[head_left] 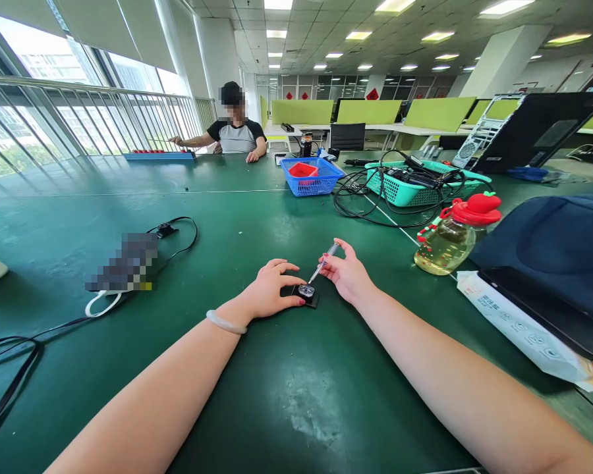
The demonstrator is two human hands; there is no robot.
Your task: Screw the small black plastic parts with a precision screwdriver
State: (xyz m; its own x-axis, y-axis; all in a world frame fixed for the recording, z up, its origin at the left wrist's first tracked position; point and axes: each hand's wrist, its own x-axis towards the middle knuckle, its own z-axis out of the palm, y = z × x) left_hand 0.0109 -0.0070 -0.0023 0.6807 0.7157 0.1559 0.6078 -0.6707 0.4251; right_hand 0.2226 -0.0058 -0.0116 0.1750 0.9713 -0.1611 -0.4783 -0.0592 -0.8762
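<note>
A small black object with a round, shiny top (306, 291) rests on a dark flat piece on the green table (227, 408). My left hand (273, 289), with a pale bangle (226, 322) at its wrist, has its thumb and fingers around that object and steadies it. Between the fingers of my right hand (346, 271) is a thin silver screwdriver-like tool (325, 262), tilted, its tip at the top of the black object. Fine detail on the object is too small to make out.
Ahead stand a blue basket (312, 184) and a green basket (400, 192) with black cables. To the right are a red-lidded bottle (442, 247) and a dark bag (548, 250). A cabled device (133, 260) lies left. A person (237, 135) sits across the table.
</note>
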